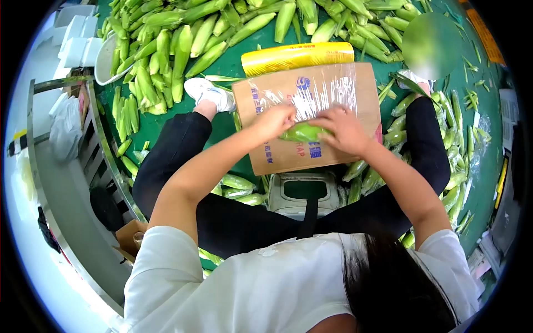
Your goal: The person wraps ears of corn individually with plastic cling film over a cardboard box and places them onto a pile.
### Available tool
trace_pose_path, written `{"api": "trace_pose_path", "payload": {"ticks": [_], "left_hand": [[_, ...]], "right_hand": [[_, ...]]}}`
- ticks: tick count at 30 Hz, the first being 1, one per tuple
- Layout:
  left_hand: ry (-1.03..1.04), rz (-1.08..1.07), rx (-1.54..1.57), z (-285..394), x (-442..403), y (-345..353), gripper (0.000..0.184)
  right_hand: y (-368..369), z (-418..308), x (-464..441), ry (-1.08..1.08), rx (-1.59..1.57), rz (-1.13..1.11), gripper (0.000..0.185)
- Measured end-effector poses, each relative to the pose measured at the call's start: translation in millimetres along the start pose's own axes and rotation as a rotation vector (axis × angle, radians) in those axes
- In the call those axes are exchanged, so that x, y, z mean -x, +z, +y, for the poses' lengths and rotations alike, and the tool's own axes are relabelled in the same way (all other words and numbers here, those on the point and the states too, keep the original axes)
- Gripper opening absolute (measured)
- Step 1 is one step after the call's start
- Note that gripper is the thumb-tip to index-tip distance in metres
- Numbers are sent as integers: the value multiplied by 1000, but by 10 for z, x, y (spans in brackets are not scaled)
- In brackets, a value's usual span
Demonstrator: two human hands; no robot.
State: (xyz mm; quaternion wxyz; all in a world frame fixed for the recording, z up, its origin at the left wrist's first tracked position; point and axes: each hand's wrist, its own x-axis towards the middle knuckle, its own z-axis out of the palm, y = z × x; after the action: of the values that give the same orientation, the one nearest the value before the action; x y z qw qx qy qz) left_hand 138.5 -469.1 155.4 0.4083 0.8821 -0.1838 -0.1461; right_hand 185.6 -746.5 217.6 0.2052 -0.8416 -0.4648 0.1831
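A green ear of corn point(302, 132) lies across the cardboard box point(277, 158) in front of me, between my two hands. My left hand point(276, 120) is closed at the ear's left end, its fingers pinching the edge of the clear plastic film point(311, 100). My right hand point(345, 130) curls over the ear's right end, fingers bent around it and the film. The film is wrinkled and shiny, stretching over the box from the yellow film roll point(297, 58) at its far edge. Exactly how much film is around the ear is hidden by my fingers.
Unwrapped corn ears point(183, 50) are heaped beyond the box and to the left. Film-wrapped ears point(452, 144) lie on the right and under my legs. A grey plastic stool point(302, 191) stands between my knees. A metal frame point(108, 155) runs along the left.
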Motion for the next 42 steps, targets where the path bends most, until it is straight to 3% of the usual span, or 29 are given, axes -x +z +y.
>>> {"api": "trace_pose_path", "payload": {"ticks": [2, 4, 5, 6, 8, 9, 10, 12, 13, 15, 18, 19, 20, 21, 23, 24, 27, 28, 29, 30, 31, 32, 35, 37, 38, 39, 40, 41, 42], "left_hand": [[-232, -168, -556, 163, -403, -146, 31], [-270, -373, -619, 275, -882, -637, 52], [-365, -314, -468, 380, -1060, -910, 60], [-457, -251, -320, 423, -1191, -1140, 68], [-403, -51, -344, 289, -1362, -1423, 74], [-416, 92, -344, 315, -1406, -1437, 58], [-249, 131, -282, 205, -1470, -1328, 51], [91, 195, -140, -104, -1604, -893, 37], [123, 51, 94, -54, -1588, -683, 28], [92, -6, -62, -115, -1475, -220, 33], [88, -77, -286, 33, -1459, 25, 38], [113, -65, -388, 99, -1401, 79, 38], [139, -46, -500, 165, -1328, 82, 38], [127, -110, -601, 257, -1316, 31, 45], [193, -33, -601, 257, -1249, 128, 51], [209, -12, -582, 278, -1142, 262, 54], [364, -99, -620, 596, -783, 490, 58], [367, -70, -636, 616, -615, 676, 57], [379, -30, -659, 661, -475, 873, 56], [234, -371, -495, 916, -253, 981, 51], [390, -364, -262, 1094, -22, 948, 43], [481, -378, -377, 1283, 196, 1064, 40], [121, -706, 64, 1269, 764, 1381, 40], [106, -605, 33, 1087, 982, 1387, 35], [148, -428, -96, 1105, 1147, 1282, 36], [-199, -501, -256, 1426, 1160, 1112, 36], [-81, -662, -399, 1799, 1022, 840, 39], [329, -267, -530, 1932, 989, 748, 51], [175, -224, -400, 2623, 728, 405, 63]], "right_hand": [[68, 216, -325, -29, 102, 163, 33], [5, 532, -808, -23, 164, 293, 37], [-73, 619, -1017, -21, 217, 409, 38], [-172, 572, -1137, 53, 178, 291, 38], [-326, 433, -1328, 205, 89, 61, 38], [-180, 358, -1304, 177, 133, -26, 41], [-41, 278, -1179, 48, 158, 146, 48], [59, 251, -1128, 22, 299, 111, 62], [61, 210, -1106, 34, 226, 57, 65], [63, 105, -1049, 63, 72, -53, 72], [-189, -37, -951, 159, -98, -559, 61], [4, -56, -975, 12, -250, -788, 60], [187, -140, -933, -103, -477, -1191, 66], [363, -416, -669, -135, -549, -1234, 72], [413, -992, 198, -161, -697, -1049, 80], [307, -1005, 285, -53, -978, -1242, 84], [-262, -787, 657, 60, -1090, -924, 83], [-342, -649, 776, 107, -1276, -808, 85], [-550, -627, 961, 388, -1747, -712, 83], [-600, -461, 1087, 333, -1981, -572, 83], [-672, -399, 1244, 175, -2109, -391, 80], [-708, -425, 1451, 270, -2130, -176, 84], [-856, -426, 2051, 416, -2412, 65, 90], [-923, -430, 2414, 480, -2547, 101, 85], [-934, -478, 2570, 514, -2557, 148, 84], [-916, -537, 2697, 579, -2533, 237, 81], [-885, -576, 2773, 638, -2507, 320, 78], [-820, -636, 2810, 679, -2353, 372, 65], [-712, -691, 2790, 669, -2276, 334, 57]]}}
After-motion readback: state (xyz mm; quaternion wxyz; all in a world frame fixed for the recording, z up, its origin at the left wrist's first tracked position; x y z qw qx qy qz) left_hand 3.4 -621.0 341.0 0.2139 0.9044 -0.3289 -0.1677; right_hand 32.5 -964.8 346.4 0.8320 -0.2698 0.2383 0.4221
